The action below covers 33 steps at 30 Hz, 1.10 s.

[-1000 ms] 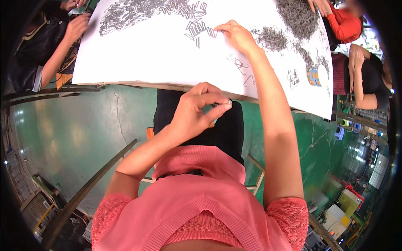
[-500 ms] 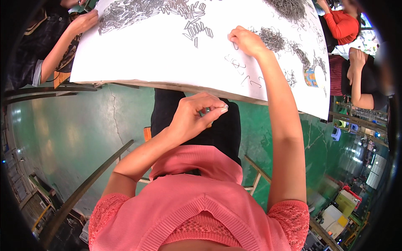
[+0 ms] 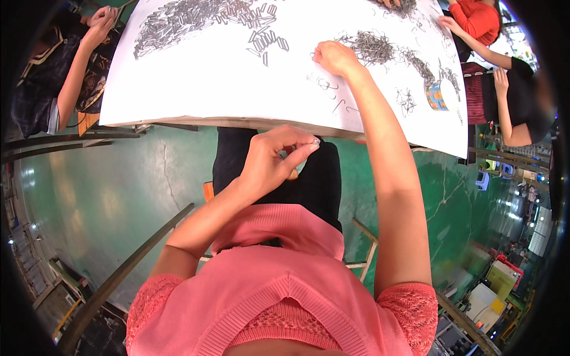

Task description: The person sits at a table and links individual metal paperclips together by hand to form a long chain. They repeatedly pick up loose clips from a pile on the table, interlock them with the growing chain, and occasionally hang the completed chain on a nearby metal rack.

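My left hand (image 3: 274,159) hovers above my lap, just below the white table's (image 3: 196,89) near edge, with thumb and fingers pinched on a small metal clip (image 3: 315,143). My right hand (image 3: 333,57) reaches out over the table, fingers curled down on its surface beside a tangled heap of thin wire pieces (image 3: 371,46). A few loose wire pieces (image 3: 325,84) lie just below that hand. Whether the right hand holds a piece is hidden.
Rows of grey metal clips (image 3: 196,15) cover the table's far left. A small roll of patterned tape (image 3: 436,96) sits at right. Other people sit around: one at the left (image 3: 65,65), one in red (image 3: 478,18) and one in black (image 3: 516,101) at right. Green floor lies below.
The view has shifted so the table sits higher in the picture. My right hand has stayed at the wire heap; my left hand remains pinched near the table edge.
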{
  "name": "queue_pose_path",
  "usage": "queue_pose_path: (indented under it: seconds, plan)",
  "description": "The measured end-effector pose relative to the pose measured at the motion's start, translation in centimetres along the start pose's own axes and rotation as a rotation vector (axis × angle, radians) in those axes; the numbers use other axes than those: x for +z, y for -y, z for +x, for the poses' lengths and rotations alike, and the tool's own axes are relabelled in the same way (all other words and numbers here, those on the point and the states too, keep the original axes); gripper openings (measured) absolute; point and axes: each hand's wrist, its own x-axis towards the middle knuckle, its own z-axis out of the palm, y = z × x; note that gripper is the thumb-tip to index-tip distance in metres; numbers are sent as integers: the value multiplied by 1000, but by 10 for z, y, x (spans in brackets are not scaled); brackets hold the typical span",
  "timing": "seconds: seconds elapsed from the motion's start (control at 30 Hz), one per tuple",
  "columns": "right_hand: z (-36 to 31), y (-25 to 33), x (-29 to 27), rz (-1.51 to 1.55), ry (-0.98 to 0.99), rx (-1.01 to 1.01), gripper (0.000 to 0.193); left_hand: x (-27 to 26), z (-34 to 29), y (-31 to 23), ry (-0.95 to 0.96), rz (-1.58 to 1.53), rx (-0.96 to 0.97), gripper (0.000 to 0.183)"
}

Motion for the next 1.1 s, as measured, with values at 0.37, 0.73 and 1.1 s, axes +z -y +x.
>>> queue_pose_path:
  seconds: [0.37,0.73,1.1]
  plan:
    - [-164,47,-6,1652,-5,124,11,-6,2,10,-98,27,63,13]
    - [-196,80,-4,1777,-128,229,10,-5,6,10,-151,26,138,14]
    - [-201,93,9,1601,-499,56,6,-27,44,30,-198,351,321,19]
